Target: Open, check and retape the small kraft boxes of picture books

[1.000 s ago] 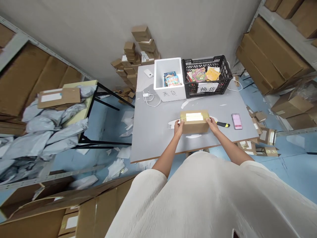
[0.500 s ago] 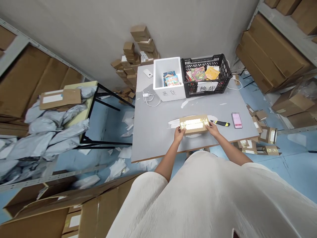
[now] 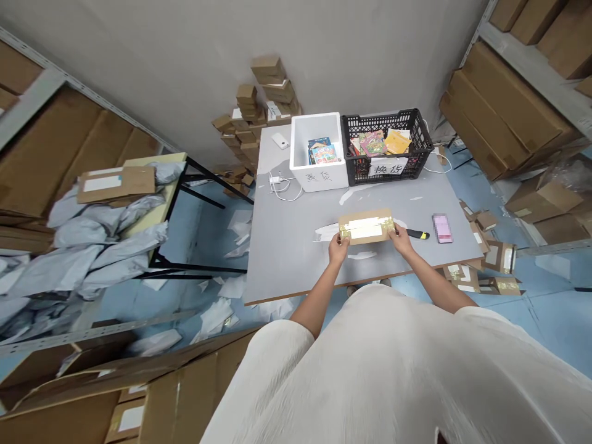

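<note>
A small cardboard box (image 3: pixel 366 227) with a white label and shiny tape is held between my two hands over the grey table (image 3: pixel 296 259). My left hand (image 3: pixel 339 248) grips its left end, thumb at the near edge. At the right end, my right hand (image 3: pixel 400 239) is closed on the box's corner. Just beyond my right hand lies a black and yellow utility knife (image 3: pixel 418 234), its front part hidden by the hand. Farther right is a phone (image 3: pixel 443 229) with a pinkish, blurred screen.
Along the back of the table stand a white foam box (image 3: pixel 320 178) and a black plastic crate (image 3: pixel 387 168), both holding books. A white cable (image 3: pixel 289 191) lies on the left. Grey mailing bags (image 3: pixel 106 222) cover a side table; stacked cartons (image 3: pixel 268 89) lean by the wall.
Both hands have tilted the box, its labelled face turning more toward me, and moved it slightly right. My right hand now covers more of the utility knife. The camera view has shifted a little.
</note>
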### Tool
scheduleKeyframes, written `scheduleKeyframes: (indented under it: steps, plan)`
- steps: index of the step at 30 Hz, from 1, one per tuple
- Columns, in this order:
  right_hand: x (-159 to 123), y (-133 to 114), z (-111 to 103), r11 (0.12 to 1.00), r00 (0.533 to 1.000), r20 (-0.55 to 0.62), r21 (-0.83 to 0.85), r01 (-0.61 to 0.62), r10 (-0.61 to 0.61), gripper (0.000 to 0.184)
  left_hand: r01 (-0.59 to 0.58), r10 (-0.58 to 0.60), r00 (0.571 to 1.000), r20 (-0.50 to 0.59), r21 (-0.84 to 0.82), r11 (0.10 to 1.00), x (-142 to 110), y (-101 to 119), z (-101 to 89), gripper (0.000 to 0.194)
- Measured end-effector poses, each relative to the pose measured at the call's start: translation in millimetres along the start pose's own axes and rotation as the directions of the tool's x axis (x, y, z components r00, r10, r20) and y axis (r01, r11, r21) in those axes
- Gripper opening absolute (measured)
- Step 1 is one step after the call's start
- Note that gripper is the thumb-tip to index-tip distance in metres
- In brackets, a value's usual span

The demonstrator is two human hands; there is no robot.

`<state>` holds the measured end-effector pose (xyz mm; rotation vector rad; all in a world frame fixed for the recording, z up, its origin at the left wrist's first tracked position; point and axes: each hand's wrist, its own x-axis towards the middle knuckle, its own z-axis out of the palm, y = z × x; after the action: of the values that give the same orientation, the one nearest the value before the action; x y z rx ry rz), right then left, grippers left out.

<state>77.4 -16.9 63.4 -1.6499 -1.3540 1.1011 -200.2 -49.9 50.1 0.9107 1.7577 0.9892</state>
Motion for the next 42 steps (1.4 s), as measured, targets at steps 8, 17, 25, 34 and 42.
scheduleKeyframes:
  steps: [8, 17, 25, 34, 42]
  plan:
    - [13, -26, -10, 0.982, 0.98, -0.185, -0.184, 0.042, -0.077, 0.068, 0.091, -0.1, 0.994, 0.044, 0.183, 0.979, 11, 23, 23.8, 0.035]
    - [-3, -66, 34, 0.934, 0.953, 0.072, -0.19, 0.303, -0.294, 0.041, -0.39, 0.389, 0.921, 0.034, 0.085, 0.917, -11, 63, 15.2, 0.057]
    - [0, -63, 63, 0.942, 0.969, 0.05, -0.228, 0.248, -0.243, 0.057, -0.455, 0.455, 0.889, 0.055, 0.222, 0.862, -17, 57, -23.6, 0.05]
    - [5, -56, 41, 0.96, 0.974, 0.009, -0.165, 0.225, -0.227, 0.05, -0.439, 0.431, 0.898, 0.09, 0.112, 0.891, -10, 54, -8.8, 0.05]
    - [0, -44, 7, 0.985, 0.986, -0.036, -0.068, 0.16, -0.162, 0.064, -0.519, 0.506, 0.853, 0.125, 0.285, 0.806, -17, 60, 19.0, 0.042]
